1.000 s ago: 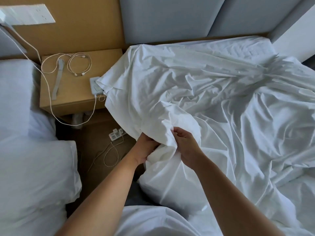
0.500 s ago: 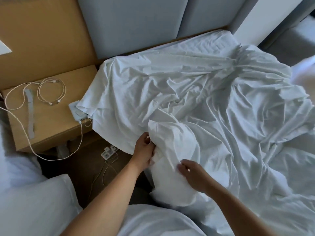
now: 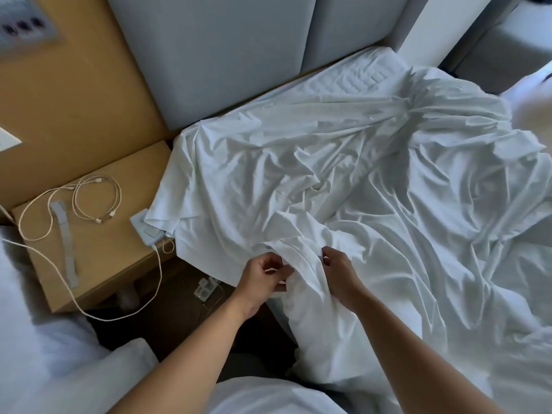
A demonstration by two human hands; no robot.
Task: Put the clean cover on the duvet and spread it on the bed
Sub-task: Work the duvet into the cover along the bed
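The cover (image 3: 328, 162) is seen crumpled across the bed (image 3: 358, 82). One corner of it is draped over the edge of the bedside bench (image 3: 98, 264). A thicker white bundle, judged to be the duvet (image 3: 316, 339), hangs off the near edge of the bed below the hands. Where one cloth ends and the other begins cannot be told.

A raised fold of white fabric at that edge is pinched from both sides. The fingers (image 3: 268, 259) of the left hand (image 3: 261, 277) are curled onto it, and those of the right hand (image 3: 340, 273) are clamped on it likewise, with the fold kept between the two hands.

The task is judged to be in its early or middle part, and a corner or opening appears to be what is being sorted out. Nothing is smoothed or squared to the mattress. The rest of the filling, the shaking out and the spreading are all taken to be left.

On the bench, coiled white cables (image 3: 95, 198), a grey strap (image 3: 65, 240) and a white charger (image 3: 143, 225) are laid. A power strip (image 3: 206, 289) is seen on the floor, and a grey headboard (image 3: 239, 55) behind the bed.
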